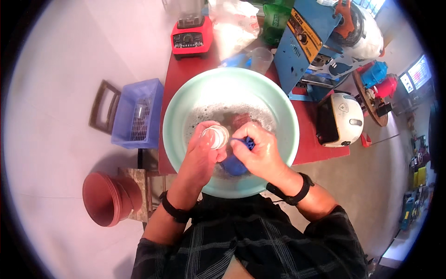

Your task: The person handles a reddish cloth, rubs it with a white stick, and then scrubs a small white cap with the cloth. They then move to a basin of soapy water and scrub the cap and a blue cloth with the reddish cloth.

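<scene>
My left hand (199, 151) is closed around a small white round piece (216, 137) with a ringed, lid-like face; whether it is a lid or a small cup I cannot tell. Close beside it, my right hand (258, 148) pinches a dark blue item with a knobbly, bristle-like end (249, 142), perhaps a small brush. Both hands are over a large pale green basin (289, 125) of foamy water. Below them a blue object (234, 165) sits in the water, its kind unclear. A reddish patch (240, 122) shows through the suds beyond my hands.
The basin stands on a red table (312, 125). Behind it are a red-based blender (192, 38), a clear plastic cup (261, 59) and a blue machine (302, 46). A white helmet (343, 120) lies at the right. Leftward are a blue crate (155, 109) and a brown bucket (109, 200).
</scene>
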Available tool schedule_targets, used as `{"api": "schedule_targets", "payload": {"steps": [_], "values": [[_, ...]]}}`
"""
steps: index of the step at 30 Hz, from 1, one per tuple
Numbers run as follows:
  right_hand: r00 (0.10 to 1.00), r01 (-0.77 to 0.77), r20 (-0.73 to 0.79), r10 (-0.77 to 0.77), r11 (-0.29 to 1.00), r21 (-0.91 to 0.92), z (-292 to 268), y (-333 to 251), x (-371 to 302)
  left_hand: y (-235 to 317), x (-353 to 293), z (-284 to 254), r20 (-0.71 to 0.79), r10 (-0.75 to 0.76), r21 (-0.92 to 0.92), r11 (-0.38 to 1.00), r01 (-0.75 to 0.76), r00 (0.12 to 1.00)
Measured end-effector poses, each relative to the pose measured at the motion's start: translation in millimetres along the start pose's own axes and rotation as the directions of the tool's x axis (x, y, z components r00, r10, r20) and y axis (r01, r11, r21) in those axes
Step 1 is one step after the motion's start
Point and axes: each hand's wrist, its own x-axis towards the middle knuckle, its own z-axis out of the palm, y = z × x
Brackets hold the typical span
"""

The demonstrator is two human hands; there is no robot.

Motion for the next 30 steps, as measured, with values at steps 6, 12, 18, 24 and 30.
{"api": "schedule_targets", "payload": {"steps": [6,12,18,24,30], "values": [[0.996,-0.03,0.087,0.03,1.0,-0.004,-9.2,-6.5,14.4,-2.8,-2.9,11.1,-0.057,0.075,0.439,0.897,-0.042,0.996],[0.997,-0.035,0.065,0.034,0.999,0.013,2.5,0.9,3.9,-10.5,-3.8,9.2,-0.095,0.086,0.364,0.93,-0.046,0.992],[0.993,-0.098,0.062,0.097,0.995,0.016,12.2,4.7,-6.4,-20.9,-2.9,12.3,-0.206,0.079,0.139,0.989,-0.051,0.975],[0.986,-0.157,0.071,0.149,0.979,0.129,6.7,17.1,-11.4,-13.1,2.3,17.1,-0.095,0.134,0.171,0.978,-0.116,0.986],[0.996,-0.067,-0.058,0.071,0.996,0.061,-0.3,1.9,-8.6,-17.7,5.1,16.4,-0.089,0.163,0.199,0.97,-0.143,0.983]]}}
